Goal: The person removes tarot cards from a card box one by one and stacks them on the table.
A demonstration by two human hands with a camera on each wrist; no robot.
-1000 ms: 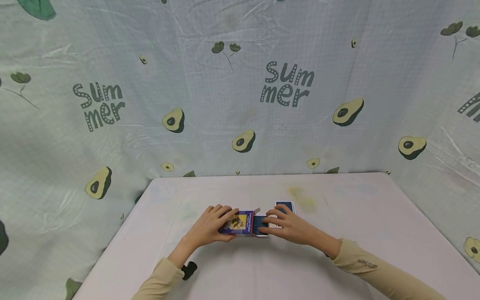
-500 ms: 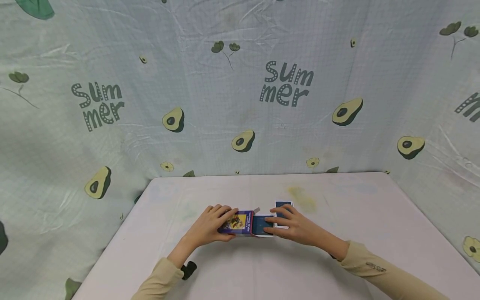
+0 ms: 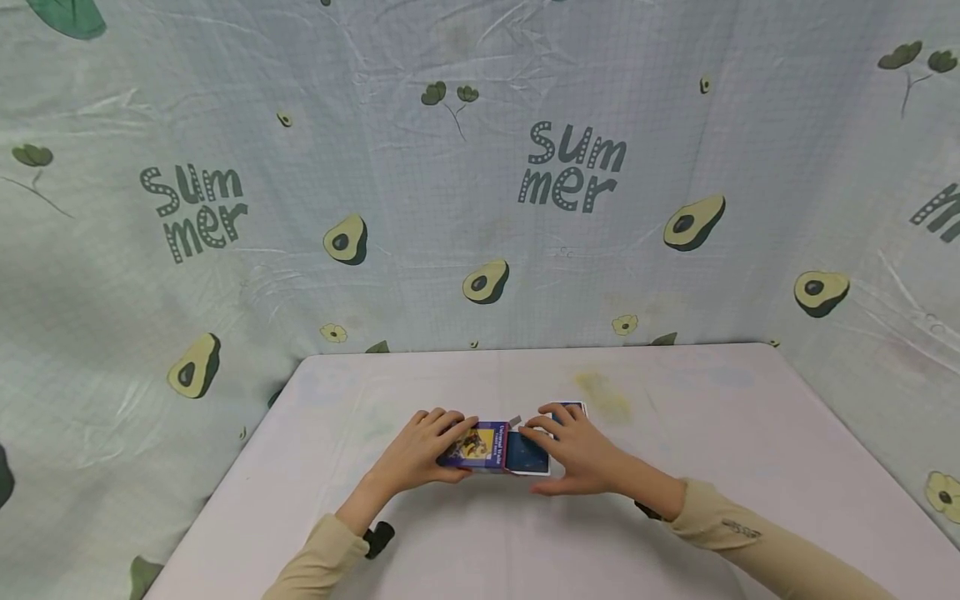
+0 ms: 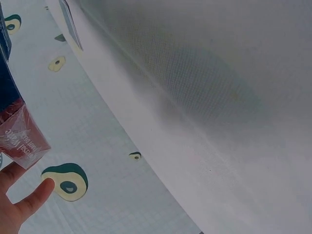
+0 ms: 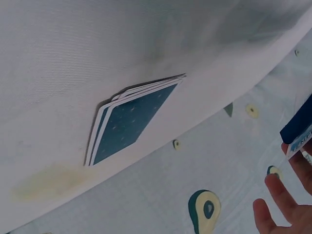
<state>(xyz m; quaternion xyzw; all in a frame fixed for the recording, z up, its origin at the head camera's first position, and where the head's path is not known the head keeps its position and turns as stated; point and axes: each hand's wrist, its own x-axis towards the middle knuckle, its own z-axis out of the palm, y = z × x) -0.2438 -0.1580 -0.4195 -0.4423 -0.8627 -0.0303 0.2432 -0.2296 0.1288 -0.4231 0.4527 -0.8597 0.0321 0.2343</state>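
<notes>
My left hand [image 3: 422, 448] grips a purple tarot card box [image 3: 476, 443] with a picture on its front, fingers along the far edge and thumb along the near edge. Out of the box's right end sticks a stack of blue-backed cards [image 3: 527, 454]. My right hand [image 3: 585, 454] is around the protruding stack with its thumb spread away from the near edge. In the right wrist view, a fingertip sits at the stack [image 5: 298, 124]; firm contact is unclear. Beyond the right hand, partly hidden by it in the head view, lies a small pile of blue-backed cards [image 5: 134, 124].
The items are over a table with a pale cover [image 3: 420, 533], which bears a yellowish stain [image 3: 603, 396]. A light curtain [image 3: 405, 183] printed with avocados rises behind the table and along both sides.
The card stack has slid a little farther out of the box to the right. My right hand first drew rightward, then shifted back left with its thumb spread. The left hand has stayed put.
</notes>
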